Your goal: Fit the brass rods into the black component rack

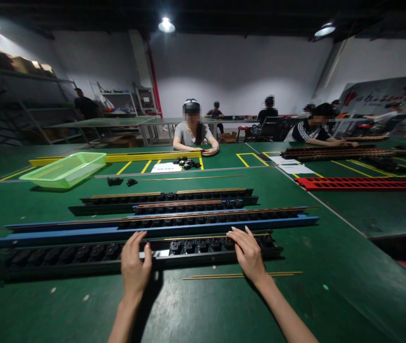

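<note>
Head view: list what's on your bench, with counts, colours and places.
Basket: 1, light green, far left.
Long bar: 1, yellow, far side.
Paper sheet: 1, white, far side.
Small parts: a cluster, black, beside the paper.
Blue racks: 2, mid-bench.
Black racks: 2, one nearest you, one behind the blue racks.
Thin rods: a few, brass-coloured, below the nearest rack.
Co-worker: 1, grey top, seated across the bench.
Left hand: 1, open, at the nearest rack.
Right hand: 1, open, at the same rack.
</note>
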`<state>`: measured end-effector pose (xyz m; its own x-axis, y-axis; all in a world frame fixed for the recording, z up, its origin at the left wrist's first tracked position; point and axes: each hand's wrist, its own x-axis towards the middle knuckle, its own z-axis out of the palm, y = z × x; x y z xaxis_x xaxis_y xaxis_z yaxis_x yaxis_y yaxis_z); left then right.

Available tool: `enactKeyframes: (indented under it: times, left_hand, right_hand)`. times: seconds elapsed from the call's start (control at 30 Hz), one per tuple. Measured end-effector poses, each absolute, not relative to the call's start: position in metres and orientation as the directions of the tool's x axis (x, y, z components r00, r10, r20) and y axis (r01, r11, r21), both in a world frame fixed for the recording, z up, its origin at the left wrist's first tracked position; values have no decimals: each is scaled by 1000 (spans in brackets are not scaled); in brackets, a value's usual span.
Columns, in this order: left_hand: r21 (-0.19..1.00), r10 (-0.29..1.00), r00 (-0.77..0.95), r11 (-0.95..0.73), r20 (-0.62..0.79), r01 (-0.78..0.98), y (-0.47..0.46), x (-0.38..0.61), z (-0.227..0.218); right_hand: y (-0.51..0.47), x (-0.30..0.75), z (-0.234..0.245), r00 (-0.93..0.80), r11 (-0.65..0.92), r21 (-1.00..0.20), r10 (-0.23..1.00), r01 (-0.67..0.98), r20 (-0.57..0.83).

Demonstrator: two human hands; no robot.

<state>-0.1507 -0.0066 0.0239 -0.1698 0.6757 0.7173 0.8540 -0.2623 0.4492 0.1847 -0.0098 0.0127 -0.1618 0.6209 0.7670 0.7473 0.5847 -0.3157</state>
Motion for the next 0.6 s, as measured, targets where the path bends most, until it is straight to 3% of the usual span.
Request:
enactKeyframes:
  times: [0.1, 0.23, 0.3, 0.4, 0.47, 0.6]
  left_hand:
    - [551, 805, -41, -368, 592, 749, -8, -113, 19]
    - [645, 849, -64, -347, 525, 681, -13, -89, 14]
    - [662, 850, -86, -336, 519, 670, -15, -89, 12]
    - [664, 848, -90, -337, 522, 668, -14, -92, 8]
    - [662, 848, -87, -339, 523, 669, -14, -93, 6]
    - [650, 844, -76, -347, 530, 676, -14, -93, 3]
  right_hand:
    - [-12, 185, 12, -183, 561, -283, 632, 778, 753]
    - [-14, 188, 17, -174, 494, -251, 663, 833, 728]
    - [-14, 196, 19, -32, 397, -305, 651, 866, 758]
    - [-15, 220, 21, 355, 154, -514, 558, 844, 750]
    - [-18, 239, 21, 521, -24, -613, 555, 790, 649]
    - [-25, 266, 17, 607, -302, -602, 686, 740, 402]
